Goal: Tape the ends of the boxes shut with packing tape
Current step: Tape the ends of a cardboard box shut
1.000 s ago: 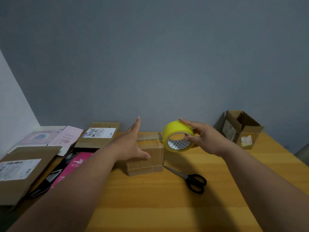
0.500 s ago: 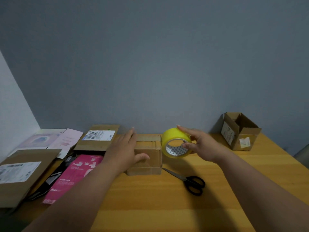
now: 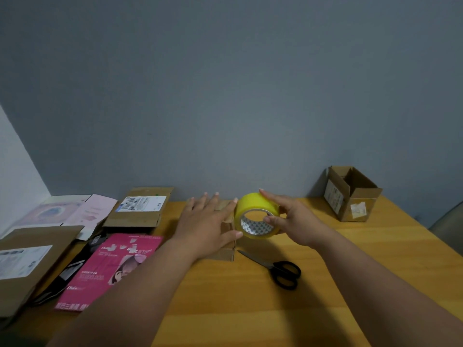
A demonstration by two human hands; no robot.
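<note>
The left hand (image 3: 209, 225) lies flat on the small box (image 3: 226, 249); the tape roll (image 3: 256, 215), in the right hand (image 3: 292, 221), touches the box's right side. Scissors (image 3: 275, 267) lie on the counter (image 3: 250, 309) nearer than the right hand; an open box (image 3: 350, 194) stands far right.

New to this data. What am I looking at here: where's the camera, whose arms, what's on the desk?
There is no robot: one wide-angle camera sits on a person's head, looking forward and down, so the two bare arms are the wearer's own. The left hand lies flat on a small cardboard box on the wooden table. The right hand holds a yellow roll of packing tape against the box's right end. Black scissors lie in front. An open box stands far right; flattened cartons and a pink package lie on the left.
</note>
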